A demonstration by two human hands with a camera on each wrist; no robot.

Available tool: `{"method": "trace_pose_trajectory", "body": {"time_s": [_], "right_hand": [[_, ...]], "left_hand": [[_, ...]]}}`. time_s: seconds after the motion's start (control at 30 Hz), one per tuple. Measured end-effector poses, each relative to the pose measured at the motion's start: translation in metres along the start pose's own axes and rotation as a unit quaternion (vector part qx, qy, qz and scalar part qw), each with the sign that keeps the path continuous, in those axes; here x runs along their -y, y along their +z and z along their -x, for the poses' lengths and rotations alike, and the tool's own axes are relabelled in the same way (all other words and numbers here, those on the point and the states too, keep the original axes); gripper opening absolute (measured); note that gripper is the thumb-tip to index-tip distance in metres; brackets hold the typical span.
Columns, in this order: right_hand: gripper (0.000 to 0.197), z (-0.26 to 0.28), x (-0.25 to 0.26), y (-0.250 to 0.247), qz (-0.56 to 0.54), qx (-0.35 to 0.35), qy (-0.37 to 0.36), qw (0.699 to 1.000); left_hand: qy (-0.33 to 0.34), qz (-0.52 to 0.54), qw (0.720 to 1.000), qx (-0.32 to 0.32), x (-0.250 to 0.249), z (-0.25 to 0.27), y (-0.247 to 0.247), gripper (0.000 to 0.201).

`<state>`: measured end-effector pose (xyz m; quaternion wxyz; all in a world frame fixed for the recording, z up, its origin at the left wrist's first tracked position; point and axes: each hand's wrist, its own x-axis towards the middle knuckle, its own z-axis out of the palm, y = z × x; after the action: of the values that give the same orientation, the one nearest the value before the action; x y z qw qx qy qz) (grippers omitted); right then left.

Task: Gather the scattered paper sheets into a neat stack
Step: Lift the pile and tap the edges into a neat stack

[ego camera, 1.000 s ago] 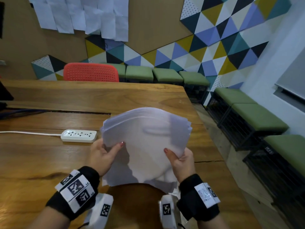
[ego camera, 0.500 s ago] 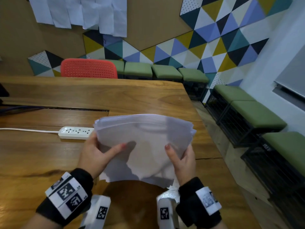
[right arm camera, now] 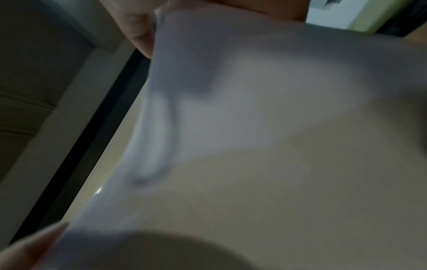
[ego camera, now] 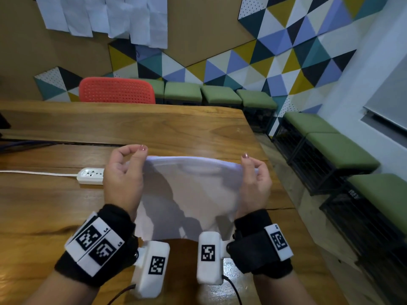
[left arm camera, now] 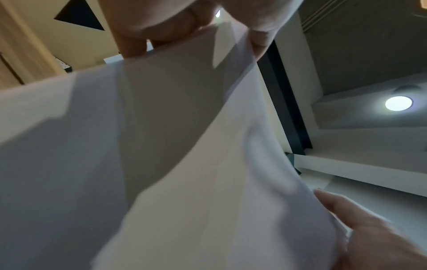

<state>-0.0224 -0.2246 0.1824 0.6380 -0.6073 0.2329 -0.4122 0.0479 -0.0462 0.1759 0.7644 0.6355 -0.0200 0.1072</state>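
A stack of white paper sheets (ego camera: 193, 190) stands tilted on its lower edge over the wooden table (ego camera: 154, 126), bowed in the middle. My left hand (ego camera: 123, 172) grips its upper left side, thumb and fingers curled at the top corner. My right hand (ego camera: 255, 179) grips the upper right side the same way. The left wrist view shows the paper stack (left arm camera: 184, 164) with my left fingers (left arm camera: 161, 27) on its edge and the right hand (left arm camera: 369, 228) beyond. The right wrist view is filled by the blurred paper stack (right arm camera: 254, 127).
A white power strip (ego camera: 90, 176) with its cable lies just left of my left hand. The table's right edge runs close to my right hand. A red chair (ego camera: 116, 90) and green stools (ego camera: 220, 94) stand behind the table. Paper sheets (ego camera: 105, 14) hang on the wall.
Both hands have slid from the stack's lower sides up to its top corners. The stack has dropped lower and its top edges have drawn closer together.
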Motion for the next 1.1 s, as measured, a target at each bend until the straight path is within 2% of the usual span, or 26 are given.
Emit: {"method": "trace_pose_trajectory", "body": {"time_s": [0.13, 0.23, 0.4, 0.53, 0.67, 0.87, 0.93, 1.0, 1.07, 1.1], "right_hand": [[0.022, 0.004, 0.002, 0.005, 0.017, -0.014, -0.025, 0.999], [0.016, 0.006, 0.003, 0.004, 0.023, 0.006, -0.030, 0.999], [0.026, 0.008, -0.007, -0.003, 0.009, 0.029, 0.015, 0.999], [0.027, 0.010, -0.011, -0.003, -0.003, 0.027, 0.026, 0.999], [0.026, 0.010, -0.011, -0.003, -0.022, 0.037, 0.039, 0.998], [0.042, 0.015, -0.016, 0.007, 0.035, -0.016, -0.031, 0.999], [0.043, 0.007, -0.014, 0.008, 0.037, -0.043, -0.033, 0.998], [0.045, -0.005, -0.012, 0.005, 0.038, -0.068, -0.030, 0.996], [0.046, -0.016, -0.013, 0.003, 0.037, -0.084, -0.033, 0.995], [0.046, -0.018, -0.014, 0.003, 0.032, -0.082, -0.030, 0.996]], "left_hand": [[0.000, -0.014, 1.000, -0.011, 0.001, 0.002, 0.002, 0.009], [-0.001, -0.001, 1.000, -0.014, 0.003, 0.001, -0.001, 0.016], [-0.015, 0.016, 1.000, -0.010, 0.006, 0.003, -0.002, 0.013], [-0.018, 0.002, 1.000, 0.007, 0.008, 0.008, -0.001, 0.024], [-0.038, 0.018, 0.999, 0.000, 0.011, 0.003, -0.003, 0.018], [0.026, -0.055, 0.998, 0.012, 0.010, 0.010, 0.007, 0.032], [0.027, -0.023, 0.997, 0.064, 0.005, 0.010, 0.006, 0.037], [0.013, 0.039, 0.981, 0.190, 0.005, 0.007, -0.007, 0.056], [0.002, 0.007, 0.959, 0.283, 0.013, 0.003, -0.020, 0.077], [-0.008, -0.038, 0.954, 0.297, 0.020, 0.002, -0.024, 0.077]]}}
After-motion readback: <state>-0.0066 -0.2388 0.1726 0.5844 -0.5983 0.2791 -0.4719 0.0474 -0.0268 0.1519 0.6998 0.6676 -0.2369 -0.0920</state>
